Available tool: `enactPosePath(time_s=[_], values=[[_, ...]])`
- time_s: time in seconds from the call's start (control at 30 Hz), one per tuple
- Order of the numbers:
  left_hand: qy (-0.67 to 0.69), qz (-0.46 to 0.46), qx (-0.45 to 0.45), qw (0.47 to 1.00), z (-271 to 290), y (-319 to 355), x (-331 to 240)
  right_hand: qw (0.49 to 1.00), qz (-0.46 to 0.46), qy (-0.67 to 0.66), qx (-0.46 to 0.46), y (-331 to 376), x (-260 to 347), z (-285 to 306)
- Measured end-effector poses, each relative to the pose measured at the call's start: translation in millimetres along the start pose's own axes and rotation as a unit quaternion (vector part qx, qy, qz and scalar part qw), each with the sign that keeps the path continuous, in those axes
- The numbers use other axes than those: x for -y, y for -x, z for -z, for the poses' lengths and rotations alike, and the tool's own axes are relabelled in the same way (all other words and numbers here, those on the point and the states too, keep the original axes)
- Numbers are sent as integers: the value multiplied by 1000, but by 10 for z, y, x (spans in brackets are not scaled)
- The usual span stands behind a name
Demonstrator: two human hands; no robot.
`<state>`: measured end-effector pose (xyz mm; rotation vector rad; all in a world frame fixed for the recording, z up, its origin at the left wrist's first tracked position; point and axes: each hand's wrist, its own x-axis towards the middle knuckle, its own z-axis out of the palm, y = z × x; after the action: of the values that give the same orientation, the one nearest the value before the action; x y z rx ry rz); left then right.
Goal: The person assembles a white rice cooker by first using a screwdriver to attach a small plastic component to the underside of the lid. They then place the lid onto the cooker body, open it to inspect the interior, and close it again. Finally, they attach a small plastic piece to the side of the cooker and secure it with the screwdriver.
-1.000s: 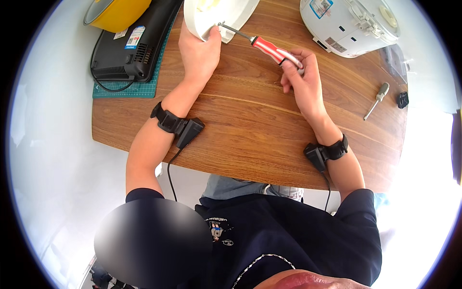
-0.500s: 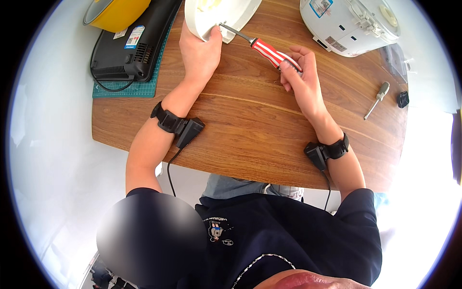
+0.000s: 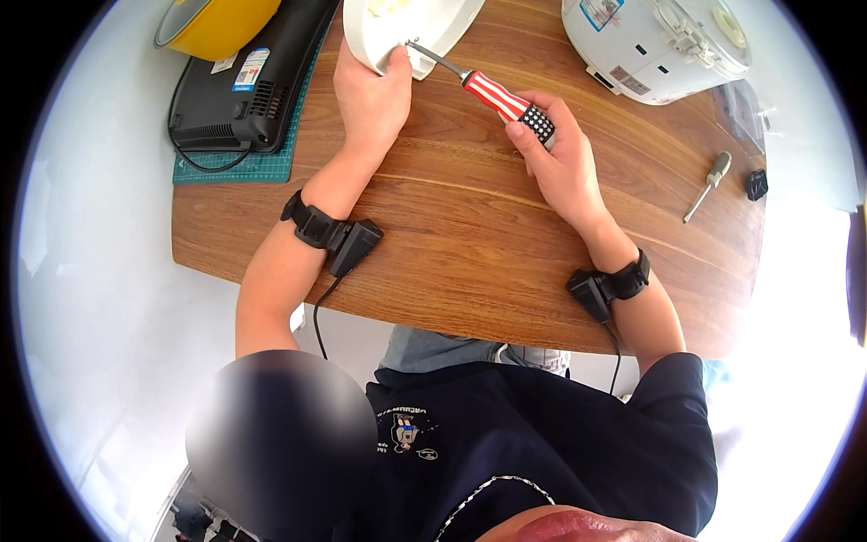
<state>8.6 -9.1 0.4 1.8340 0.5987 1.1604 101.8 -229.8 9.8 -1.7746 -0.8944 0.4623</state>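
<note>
My left hand (image 3: 372, 101) grips the near edge of a white curved plastic part (image 3: 442, 36), which is tilted up and cut off by the top of the picture. In my right hand (image 3: 562, 154) is a screwdriver (image 3: 495, 95) with a red and white striped handle whose end is dark with white dots. Thumb and fingers close round that dotted end. The screwdriver's shaft slants up and left, its tip at the white part's rim close to my left thumb. Whether the tip sits in a screw is too small to tell.
A white rice-cooker-like appliance body (image 3: 646, 54) stands at the back right. Nearer lie a grey-handled screwdriver (image 3: 709, 185) and a small black object (image 3: 756, 185). At the back left, a yellow pot (image 3: 221, 27) and a black appliance (image 3: 217, 108) rest over a green cutting mat (image 3: 237, 170).
The screwdriver's handle has turned, so its dotted end now shows. My right fingers have shifted round it. Both hands and the white part have moved slightly left.
</note>
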Motion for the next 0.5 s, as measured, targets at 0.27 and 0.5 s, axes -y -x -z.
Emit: enactPosePath(time_s=[0.27, 0.5], values=[[30, 10, -4, 999, -28, 3, -3, 975, -151, -152, 51, -30, 137, 89], [95, 77, -12, 992, -40, -13, -24, 974, -143, -161, 70, -45, 207, 80]])
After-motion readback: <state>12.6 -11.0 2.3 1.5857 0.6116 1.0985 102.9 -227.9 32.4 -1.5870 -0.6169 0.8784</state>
